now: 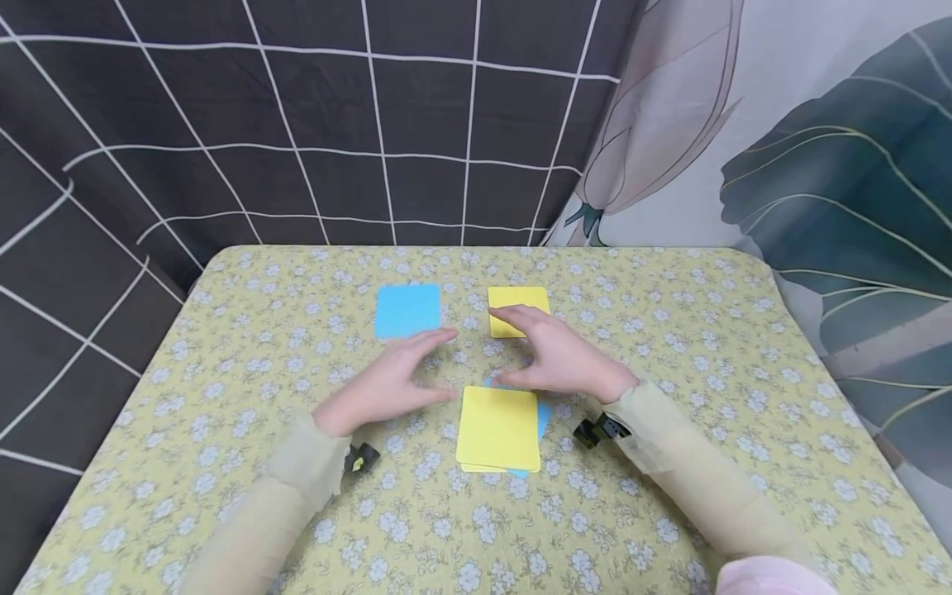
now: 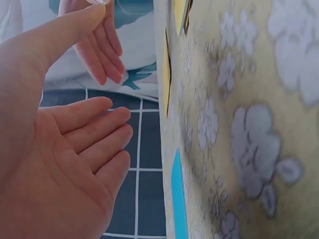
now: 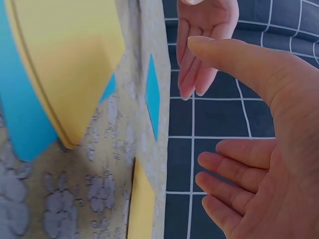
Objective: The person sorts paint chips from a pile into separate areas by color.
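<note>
Both hands hover over the table, palms turned toward each other. My left hand [image 1: 390,382] is just nearer than a blue square card [image 1: 407,310], its fingers loosely extended and holding nothing. My right hand [image 1: 558,351] overlaps a yellow square card [image 1: 518,307] in the head view, thumb and fingers apart, holding nothing. Between the wrists and closer to me lies a stack of cards, a yellow card [image 1: 498,428] on top and blue corners [image 1: 545,417] poking out beneath. In the right wrist view the stack's yellow top card [image 3: 75,55] shows its edge above the blue.
A yellow flowered cloth [image 1: 283,397] covers the table. Behind it hangs a dark curtain [image 1: 312,107] with a white grid, and a pale curtain [image 1: 684,149] with large leaves is at the right. Small black cameras [image 1: 601,430] are strapped at the wrists.
</note>
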Motion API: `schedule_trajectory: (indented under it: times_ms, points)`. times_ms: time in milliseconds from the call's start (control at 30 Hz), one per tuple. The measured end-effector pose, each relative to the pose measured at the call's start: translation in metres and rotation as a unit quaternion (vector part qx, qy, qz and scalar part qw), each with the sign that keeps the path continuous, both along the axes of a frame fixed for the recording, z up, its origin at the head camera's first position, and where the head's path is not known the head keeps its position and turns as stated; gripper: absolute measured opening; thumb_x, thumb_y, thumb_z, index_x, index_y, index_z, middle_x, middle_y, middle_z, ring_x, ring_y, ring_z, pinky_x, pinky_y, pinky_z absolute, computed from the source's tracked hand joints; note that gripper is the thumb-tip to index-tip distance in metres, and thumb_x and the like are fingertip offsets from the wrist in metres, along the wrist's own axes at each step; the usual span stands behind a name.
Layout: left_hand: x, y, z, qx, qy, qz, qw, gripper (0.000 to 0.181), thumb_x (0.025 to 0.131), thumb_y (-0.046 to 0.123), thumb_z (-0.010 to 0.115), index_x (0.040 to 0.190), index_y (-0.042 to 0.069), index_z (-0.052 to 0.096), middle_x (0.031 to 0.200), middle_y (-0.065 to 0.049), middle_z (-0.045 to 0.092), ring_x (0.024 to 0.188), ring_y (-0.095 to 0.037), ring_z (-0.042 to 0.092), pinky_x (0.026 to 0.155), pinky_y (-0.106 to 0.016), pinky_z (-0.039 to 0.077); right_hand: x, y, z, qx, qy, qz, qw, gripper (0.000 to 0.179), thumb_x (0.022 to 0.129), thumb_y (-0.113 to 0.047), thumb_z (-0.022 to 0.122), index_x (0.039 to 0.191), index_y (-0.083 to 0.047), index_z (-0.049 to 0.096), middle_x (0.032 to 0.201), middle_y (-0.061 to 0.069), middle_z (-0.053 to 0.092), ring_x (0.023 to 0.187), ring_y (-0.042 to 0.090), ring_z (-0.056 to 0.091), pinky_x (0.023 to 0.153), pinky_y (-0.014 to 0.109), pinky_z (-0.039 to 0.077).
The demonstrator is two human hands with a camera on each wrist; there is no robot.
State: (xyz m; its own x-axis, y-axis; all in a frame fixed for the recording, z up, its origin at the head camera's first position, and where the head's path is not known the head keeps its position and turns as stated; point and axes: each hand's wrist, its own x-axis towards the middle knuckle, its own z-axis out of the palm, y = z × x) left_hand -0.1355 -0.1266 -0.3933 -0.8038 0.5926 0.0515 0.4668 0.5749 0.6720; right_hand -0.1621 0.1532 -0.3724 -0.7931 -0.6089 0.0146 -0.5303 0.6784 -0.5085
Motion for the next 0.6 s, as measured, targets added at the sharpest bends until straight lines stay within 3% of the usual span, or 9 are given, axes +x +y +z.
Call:
schedule_trajectory:
  times_ms: [267,600]
  points:
    - [0.009,0.006,0.0,-0.01,-0.005,-0.016,0.9998,0.087,0.088,0.044,0.079,0.158,0.01,0.038,0.161,-0.011,0.037,0.148,-0.03,0.029,0.119,-0.054,0.026,0.014,0.008,-0.005,0.012,0.022,0.015,0.9996,0.099,0.078,-0.052,0.085,0.155,-0.007,0.042,0.155,0.012,0.044,0.142,0.031,0.04,0.115,0.05,0.036]
    - [0.021,0.015,-0.002,-0.028,-0.019,-0.039,0.9987,0.092,0.086,0.044,0.081,0.158,0.009,0.036,0.162,-0.008,0.035,0.148,-0.024,0.029,0.12,-0.044,0.025,0.032,0.017,-0.011,0.009,0.028,0.027,0.9992,0.102,0.077,-0.05,0.087,0.155,-0.004,0.04,0.155,0.014,0.042,0.142,0.031,0.039,0.115,0.049,0.035]
